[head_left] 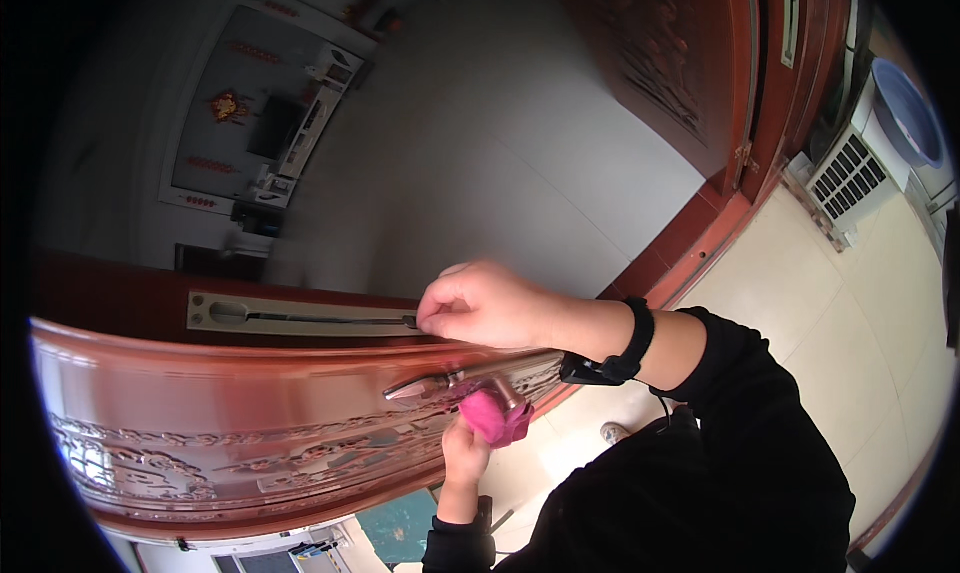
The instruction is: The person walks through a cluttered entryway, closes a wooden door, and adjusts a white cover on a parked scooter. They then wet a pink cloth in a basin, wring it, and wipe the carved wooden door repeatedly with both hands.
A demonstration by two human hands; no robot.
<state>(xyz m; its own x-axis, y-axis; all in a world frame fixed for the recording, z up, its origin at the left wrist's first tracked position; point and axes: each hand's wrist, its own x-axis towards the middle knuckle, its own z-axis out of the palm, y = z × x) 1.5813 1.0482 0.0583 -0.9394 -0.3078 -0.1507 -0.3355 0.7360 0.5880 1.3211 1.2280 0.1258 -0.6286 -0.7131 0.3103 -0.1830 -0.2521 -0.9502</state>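
Note:
My right hand [491, 307] reaches across to the narrow edge of a red-brown carved door [300, 393]. A pale metal flush bolt plate [300, 316] is set into that edge, and my thumb and fingertips pinch at the dark end of its lever [409, 322]. The fingers partly cover that end of the plate. Lower down, my left hand [465, 451] grips a crumpled pink cloth [486, 417]. The cloth lies against the metal fitting of the door handle [415, 388], covering part of it.
A second carved door leaf [652, 55] stands at the upper right above a red threshold [671, 247]. Beyond lies a dim room with a television [277, 127]. A blue basin [904, 115] rests on a white unit with a dark grille [847, 175]. A green panel [397, 524] shows below.

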